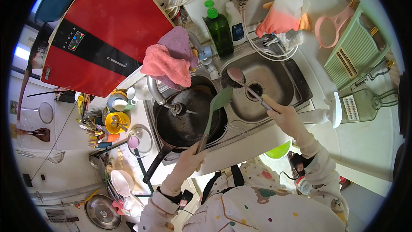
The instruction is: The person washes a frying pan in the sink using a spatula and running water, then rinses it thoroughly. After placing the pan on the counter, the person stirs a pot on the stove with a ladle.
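Note:
My left hand (185, 165) grips the metal lower handle of a green spatula (222, 98). Its blade tilts up over the divider between the two sink basins. In my right hand (288, 120) is a long-handled scrub brush (236, 74) with a dark scouring head, held above the right basin (273, 93). The brush head and spatula blade are close together; whether they touch I cannot tell. A dark frying pan (180, 125) fills the left basin, its handle (156, 164) jutting over the counter edge. Water runs from the faucet (154, 90) into the pan.
Pink and purple cloths (167, 66) hang over the faucet. Behind the sink stand a green pump bottle (219, 32) and a white bottle (236, 25). A red appliance (116, 16) occupies the back left. A glass lid (140, 137) and yellow cup (117, 123) are left of the sink.

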`<state>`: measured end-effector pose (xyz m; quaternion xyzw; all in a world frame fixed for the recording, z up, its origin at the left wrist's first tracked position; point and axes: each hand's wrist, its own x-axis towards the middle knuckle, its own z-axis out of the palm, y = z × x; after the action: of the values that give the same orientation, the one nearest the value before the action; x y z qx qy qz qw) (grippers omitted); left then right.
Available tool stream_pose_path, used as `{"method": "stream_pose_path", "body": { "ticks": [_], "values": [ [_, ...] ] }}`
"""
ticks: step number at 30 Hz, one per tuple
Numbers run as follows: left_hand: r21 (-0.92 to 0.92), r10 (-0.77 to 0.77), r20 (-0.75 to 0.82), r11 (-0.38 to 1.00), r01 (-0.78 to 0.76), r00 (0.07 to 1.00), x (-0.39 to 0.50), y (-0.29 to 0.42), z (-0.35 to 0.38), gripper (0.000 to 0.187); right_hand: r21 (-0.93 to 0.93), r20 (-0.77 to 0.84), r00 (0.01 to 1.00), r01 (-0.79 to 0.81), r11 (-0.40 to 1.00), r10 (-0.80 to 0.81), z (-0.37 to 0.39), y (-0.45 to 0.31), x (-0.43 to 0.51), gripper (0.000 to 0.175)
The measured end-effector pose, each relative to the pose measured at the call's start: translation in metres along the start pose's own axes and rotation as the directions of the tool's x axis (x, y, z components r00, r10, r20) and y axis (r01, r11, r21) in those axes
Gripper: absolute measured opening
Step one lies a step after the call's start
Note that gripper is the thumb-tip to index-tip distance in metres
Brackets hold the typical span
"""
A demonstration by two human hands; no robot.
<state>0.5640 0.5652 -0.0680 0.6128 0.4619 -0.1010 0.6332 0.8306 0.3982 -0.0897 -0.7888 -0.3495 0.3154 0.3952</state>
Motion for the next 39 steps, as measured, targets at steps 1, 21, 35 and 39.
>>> {"method": "stream_pose_path", "body": {
  "ticks": [1,21,35,39],
  "values": [
    [-0.027,0.007,0.048,1.0,-0.006,0.999,0.008,0.003,0.004,0.027,0.019,-0.02,1.0,-0.011,1.0,0.011,-0.004,-0.001,-0.004,0.044],
    [-0.716,-0.048,0.54,0.499,0.488,0.84,0.2,-0.021,0.117,0.027,0.079,-0.028,0.977,-0.21,0.974,0.213,-0.016,0.007,-0.023,0.045],
    [-0.373,0.147,0.236,0.926,-0.05,0.961,0.036,-0.051,-0.015,0.047,-0.341,0.345,0.938,0.168,0.925,-0.042,0.043,-0.008,0.047,0.038],
    [-0.299,0.111,-0.363,0.926,-0.228,0.925,-0.025,-0.095,-0.082,0.043,-0.468,0.527,0.843,0.395,0.79,-0.109,0.088,-0.012,0.077,0.028]
  ]
}}
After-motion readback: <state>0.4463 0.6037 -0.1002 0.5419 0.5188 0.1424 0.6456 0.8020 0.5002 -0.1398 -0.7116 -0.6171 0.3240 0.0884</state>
